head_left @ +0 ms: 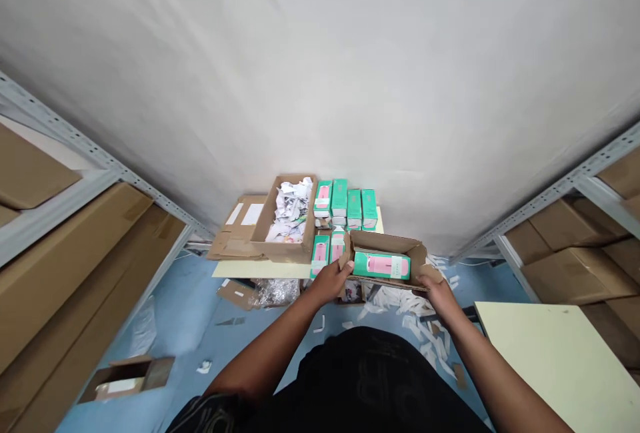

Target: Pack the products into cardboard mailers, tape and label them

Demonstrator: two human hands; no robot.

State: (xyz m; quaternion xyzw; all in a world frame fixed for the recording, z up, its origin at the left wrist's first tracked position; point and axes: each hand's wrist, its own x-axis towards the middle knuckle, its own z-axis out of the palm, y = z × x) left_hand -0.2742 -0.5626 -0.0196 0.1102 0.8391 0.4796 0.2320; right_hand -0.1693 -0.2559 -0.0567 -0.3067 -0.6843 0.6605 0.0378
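Observation:
Between my hands is an open cardboard box (385, 241), its flaps folded outward. Inside it lies a green product box (382, 264) with a pink bottle pictured on it. My left hand (334, 280) grips the left end of the cardboard box, thumb over the edge. At the right end, my right hand (436, 288) is closed on a flap. Behind and left of the held box, several green product boxes (355, 205) stand on a small table (235, 269). To their left, a larger carton (260, 228) is filled with crumpled paper (293, 206).
Flattened cardboard (230, 246) rests at the table's left end. Bubble wrap (276, 292) sits below. Paper strips (430, 336) litter the blue floor, and an open box (125, 380) is at lower left. Shelves of cartons (70, 266) flank both sides; a pale tabletop (555, 360) is at right.

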